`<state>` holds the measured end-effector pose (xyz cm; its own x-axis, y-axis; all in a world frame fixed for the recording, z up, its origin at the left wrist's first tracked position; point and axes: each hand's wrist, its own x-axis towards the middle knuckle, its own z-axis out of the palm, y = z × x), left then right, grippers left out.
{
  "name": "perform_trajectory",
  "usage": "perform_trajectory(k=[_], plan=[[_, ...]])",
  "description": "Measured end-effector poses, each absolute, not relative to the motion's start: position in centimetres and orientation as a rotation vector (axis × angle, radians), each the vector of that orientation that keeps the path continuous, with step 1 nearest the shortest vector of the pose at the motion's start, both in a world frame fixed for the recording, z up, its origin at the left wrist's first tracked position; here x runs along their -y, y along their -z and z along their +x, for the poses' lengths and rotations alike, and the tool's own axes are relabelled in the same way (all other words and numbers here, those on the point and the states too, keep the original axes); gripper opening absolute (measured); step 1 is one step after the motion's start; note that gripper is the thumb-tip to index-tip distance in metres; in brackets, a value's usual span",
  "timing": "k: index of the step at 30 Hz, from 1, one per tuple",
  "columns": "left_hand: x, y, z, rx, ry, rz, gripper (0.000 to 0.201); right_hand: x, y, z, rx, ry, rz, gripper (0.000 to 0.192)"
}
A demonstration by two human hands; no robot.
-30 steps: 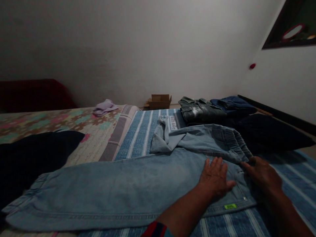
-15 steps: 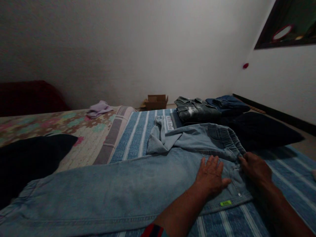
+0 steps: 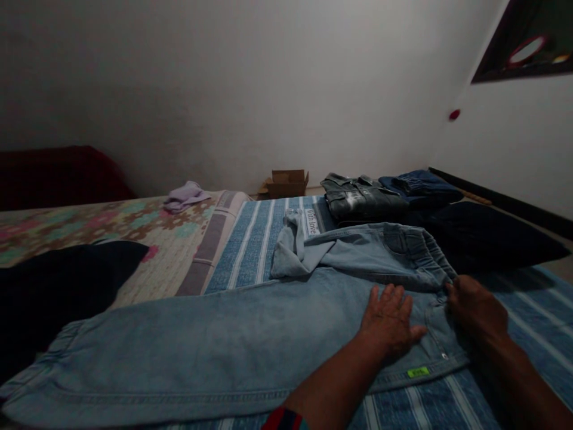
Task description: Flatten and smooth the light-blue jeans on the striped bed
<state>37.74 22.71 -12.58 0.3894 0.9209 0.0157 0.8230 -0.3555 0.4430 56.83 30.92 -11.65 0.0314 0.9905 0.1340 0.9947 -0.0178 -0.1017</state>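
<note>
Light blue jeans (image 3: pixel 215 346) lie spread across the bed, one leg stretched out to the left and the other bunched up behind it. Flat on the upper part of the jeans, fingers spread, rests my left hand (image 3: pixel 388 322). My right hand (image 3: pixel 477 310) is closed on the elastic waistband (image 3: pixel 432 257) at the right end; its fingertips are partly hidden. A small yellow-green label (image 3: pixel 418 372) shows along the near seam, close to my left wrist.
Behind the jeans are a folded grey garment (image 3: pixel 362 197) and folded blue jeans (image 3: pixel 421 185). Dark cloth lies at right (image 3: pixel 487 236) and left (image 3: pixel 76 286). A lilac cloth (image 3: pixel 185 196) sits on the floral bedcover (image 3: pixel 152 275); a cardboard box (image 3: pixel 287 184) stands by the wall.
The view has shifted slightly left, so everything appears a little further right. My right hand keeps its hold on the waistband, and my left hand stays flat on the jeans.
</note>
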Motion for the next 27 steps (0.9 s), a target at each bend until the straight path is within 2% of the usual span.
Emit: perform_trajectory(k=[16, 20, 23, 27], plan=[[-22.8, 12.2, 37.7, -1.502, -0.365, 2.249, 0.072, -30.6, 11.2, 56.6, 2.062, 0.010, -2.110, 0.030], [-22.9, 12.4, 37.8, -1.503, -0.338, 2.247, 0.070, -29.9, 10.9, 56.1, 2.063, 0.224, -2.060, 0.028], [-22.9, 12.7, 37.8, -1.515, -0.350, 2.267, 0.069, -29.2, 10.8, 55.0, 2.057, 0.378, -1.803, 0.026], [-23.0, 12.6, 37.8, -1.522, -0.382, 2.303, 0.066, -28.1, 10.9, 52.0, 2.096, -0.021, -1.394, 0.024]])
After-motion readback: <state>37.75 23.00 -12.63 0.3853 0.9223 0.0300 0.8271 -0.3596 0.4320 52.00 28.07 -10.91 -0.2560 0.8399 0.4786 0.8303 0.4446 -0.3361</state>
